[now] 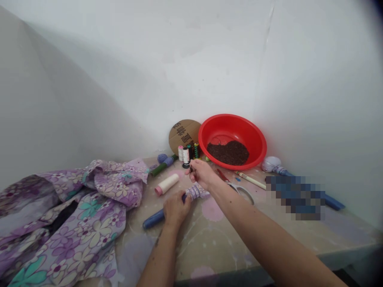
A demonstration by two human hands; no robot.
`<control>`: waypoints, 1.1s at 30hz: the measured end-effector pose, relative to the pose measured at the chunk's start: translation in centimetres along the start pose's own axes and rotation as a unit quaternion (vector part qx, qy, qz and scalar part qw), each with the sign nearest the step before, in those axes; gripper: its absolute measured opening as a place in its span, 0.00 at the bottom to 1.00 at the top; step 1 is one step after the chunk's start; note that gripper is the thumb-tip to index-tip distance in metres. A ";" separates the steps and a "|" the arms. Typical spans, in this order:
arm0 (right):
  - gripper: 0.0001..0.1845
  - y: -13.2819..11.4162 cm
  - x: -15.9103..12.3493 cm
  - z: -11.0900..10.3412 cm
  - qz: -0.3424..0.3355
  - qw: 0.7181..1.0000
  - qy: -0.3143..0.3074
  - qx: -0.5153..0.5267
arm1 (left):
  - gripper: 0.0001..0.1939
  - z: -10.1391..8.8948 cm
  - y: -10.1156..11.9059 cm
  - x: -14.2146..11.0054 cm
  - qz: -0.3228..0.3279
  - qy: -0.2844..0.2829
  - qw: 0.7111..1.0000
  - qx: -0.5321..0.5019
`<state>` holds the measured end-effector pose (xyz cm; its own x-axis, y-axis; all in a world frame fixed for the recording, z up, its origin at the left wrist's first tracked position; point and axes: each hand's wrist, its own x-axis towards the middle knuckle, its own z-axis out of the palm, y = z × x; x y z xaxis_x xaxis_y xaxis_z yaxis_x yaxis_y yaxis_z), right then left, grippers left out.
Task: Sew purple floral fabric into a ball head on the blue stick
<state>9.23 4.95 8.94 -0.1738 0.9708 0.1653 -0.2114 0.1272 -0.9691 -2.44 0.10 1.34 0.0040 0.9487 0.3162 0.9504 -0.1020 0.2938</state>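
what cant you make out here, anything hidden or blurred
All in the head view:
what the right hand pinches: too small to tell
middle of the blue rod: hidden by the left hand
object at right: pixelated
cardboard disc: partly hidden by the red basin
floral cloth: cut off by the left edge

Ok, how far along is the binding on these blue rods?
Done: one blue rod at right has a lilac fabric bundle bound on its end. In hand: the left hand grips a second rod with bound fabric; the right hand pinches what looks like thread. Left: the floral cloth lies heaped, unbound.
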 end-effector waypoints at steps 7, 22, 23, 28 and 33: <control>0.08 -6.7 -1.4 -1.5 -0.084 0.985 0.040 0.144 | 0.19 0.1 0.0 0.0 -0.003 0.001 1.000 -0.006; 0.11 -4.8 -2.3 -3.0 -0.123 0.982 0.139 0.038 | 0.19 -0.3 0.3 -0.1 -0.027 -0.022 0.999 -0.010; 0.11 -4.1 -2.3 -2.9 -0.109 0.986 0.123 0.032 | 0.19 -0.3 0.3 -0.1 -0.025 -0.022 0.999 -0.008; 0.08 -1.2 -1.9 -3.3 -0.051 0.996 0.048 -0.048 | 0.19 0.0 0.0 -0.1 -0.007 -0.011 1.000 0.002; 0.07 1.8 -2.1 -3.4 0.048 0.980 -0.022 -0.190 | 0.19 0.0 0.1 -0.1 -0.015 -0.015 1.000 0.005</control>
<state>12.47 3.81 6.25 -0.2194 0.9731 0.0700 0.1793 0.1107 -0.9775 -2.32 0.00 1.40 -0.0159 0.9601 0.2791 0.9530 -0.0699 0.2948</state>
